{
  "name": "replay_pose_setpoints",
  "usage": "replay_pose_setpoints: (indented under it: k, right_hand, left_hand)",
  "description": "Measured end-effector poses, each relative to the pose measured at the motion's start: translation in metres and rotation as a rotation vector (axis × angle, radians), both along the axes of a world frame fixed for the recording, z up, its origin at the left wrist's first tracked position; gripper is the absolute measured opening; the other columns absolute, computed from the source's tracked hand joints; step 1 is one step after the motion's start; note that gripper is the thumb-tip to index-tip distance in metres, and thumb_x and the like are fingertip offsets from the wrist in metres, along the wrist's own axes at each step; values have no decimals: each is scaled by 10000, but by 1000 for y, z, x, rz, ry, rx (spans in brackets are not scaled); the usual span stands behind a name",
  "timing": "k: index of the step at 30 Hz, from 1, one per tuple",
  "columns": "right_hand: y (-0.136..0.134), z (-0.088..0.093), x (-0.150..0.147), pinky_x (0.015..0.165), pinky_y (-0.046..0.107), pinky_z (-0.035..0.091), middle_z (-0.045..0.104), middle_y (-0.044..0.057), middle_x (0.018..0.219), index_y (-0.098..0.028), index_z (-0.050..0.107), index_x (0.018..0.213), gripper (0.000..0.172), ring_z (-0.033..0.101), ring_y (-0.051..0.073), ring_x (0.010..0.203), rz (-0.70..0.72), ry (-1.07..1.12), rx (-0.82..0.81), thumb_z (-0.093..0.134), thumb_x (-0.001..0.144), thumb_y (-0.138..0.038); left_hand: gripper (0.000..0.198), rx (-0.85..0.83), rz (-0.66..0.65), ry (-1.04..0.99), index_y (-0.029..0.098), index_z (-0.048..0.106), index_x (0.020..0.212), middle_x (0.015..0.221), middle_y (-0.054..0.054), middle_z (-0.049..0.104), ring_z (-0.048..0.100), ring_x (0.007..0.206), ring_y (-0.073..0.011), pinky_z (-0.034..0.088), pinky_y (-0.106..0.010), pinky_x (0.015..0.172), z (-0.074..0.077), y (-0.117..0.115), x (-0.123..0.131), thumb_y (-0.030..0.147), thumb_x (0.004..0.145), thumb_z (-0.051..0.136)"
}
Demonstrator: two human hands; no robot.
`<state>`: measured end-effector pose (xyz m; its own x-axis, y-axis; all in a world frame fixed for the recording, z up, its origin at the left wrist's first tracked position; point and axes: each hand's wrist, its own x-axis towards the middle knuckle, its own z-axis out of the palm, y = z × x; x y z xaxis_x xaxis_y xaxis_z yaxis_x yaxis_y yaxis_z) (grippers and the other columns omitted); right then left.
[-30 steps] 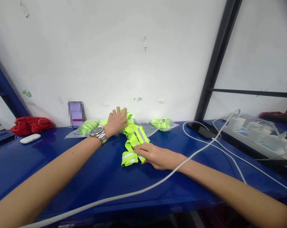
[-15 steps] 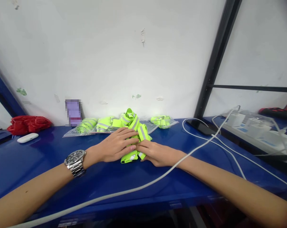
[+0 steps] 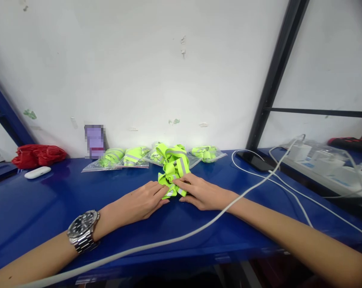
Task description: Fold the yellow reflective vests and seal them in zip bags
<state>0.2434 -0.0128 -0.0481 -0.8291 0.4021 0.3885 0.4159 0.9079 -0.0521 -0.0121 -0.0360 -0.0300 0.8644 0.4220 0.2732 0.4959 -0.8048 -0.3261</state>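
A crumpled neon yellow-green reflective strap with silver stripes lies in loose loops on the blue tabletop. My left hand, a metal watch on its wrist, pinches the strap's near left edge. On the other side, the fingers of my right hand close on its near right part. The fingertips of both hands are partly hidden. Behind the strap are several clear bags with similar straps, among them one bag to the left and another to the right.
A white cable runs across the front, over my right forearm. At left sit a red plastic bundle and a white case. A purple-screened phone leans on the wall. At right are a black phone and a power strip with chargers.
My left hand has come off the top of the strap and moved down and left to its near edge. The loops show more openly. My right hand stays at its right side.
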Motion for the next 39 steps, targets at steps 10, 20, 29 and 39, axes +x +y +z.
replay_pose_setpoints:
  k: [10, 20, 29, 39]
  right_hand:
    - [3, 5, -6, 677, 281, 452, 665, 64, 833, -154, 595, 976, 228, 606, 170, 712, -105, 177, -202, 397, 992, -266]
    - [-3, -4, -15, 763, 303, 433, 533, 43, 826, -180, 501, 846, 262, 506, 167, 786, -109, 316, -336, 320, 1011, -274]
    - [-10, -5, -17, 799, 393, 389, 539, 97, 932, -184, 613, 1011, 320, 505, 232, 881, -419, 154, -89, 321, 1008, -313]
    - [-20, 1, -14, 851, 476, 355, 591, 180, 1028, -126, 601, 1012, 487, 510, 321, 1006, -281, 36, 285, 428, 925, -573]
  left_hand:
    - [351, -406, 129, -332, 175, 470, 836, 688, 19, 498, 427, 566, -112, 325, -262, 579, -2, 10, 2, 341, 1032, 231]
    - [418, -581, 288, -423, 173, 512, 749, 712, -10, 571, 469, 631, -142, 305, -267, 613, 0, 19, 8, 420, 996, 283]
    - [356, -560, 406, -382, 193, 502, 727, 576, 29, 478, 408, 534, -129, 228, -257, 541, 6, 31, 14, 435, 956, 378]
    - [165, -559, 454, -451, 203, 501, 953, 532, 69, 413, 432, 501, -151, 252, -242, 530, 2, 35, 18, 350, 933, 430]
